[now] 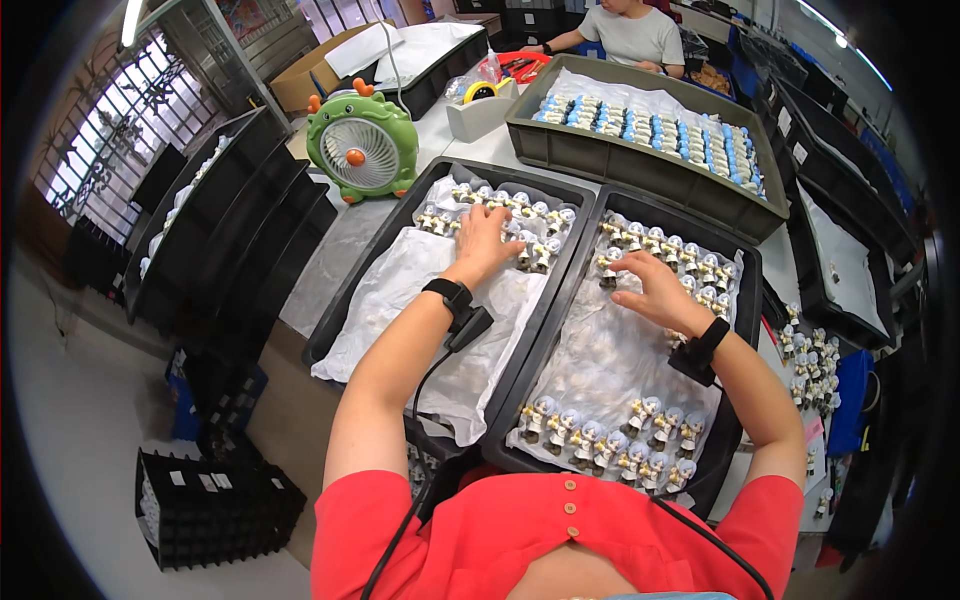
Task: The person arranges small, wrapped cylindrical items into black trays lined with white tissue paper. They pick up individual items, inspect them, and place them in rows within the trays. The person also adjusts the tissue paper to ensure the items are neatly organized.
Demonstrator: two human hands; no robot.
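Two black trays lined with white sheets lie side by side in front of me, holding small figurines with pale hair and white-and-gold clothes. Over the upper rows of the left tray (375,235) is my left hand (483,243), its fingers curved and apart among the figurines (540,252). Part of that row is hidden beneath it. My right hand (658,293) hovers over the right tray (752,290), thumb and forefinger spread. Its fingertips are close beside a standing figurine (607,268) at the row's left end. More figurines (590,438) fill the near end.
A green dragon-shaped fan (362,145) stands left of the trays. Behind them is a grey-green bin (640,165) of blue-and-white pieces and a tape dispenser (482,108). Loose figurines (808,360) stand at right. A person in a grey shirt (632,40) sits across the table.
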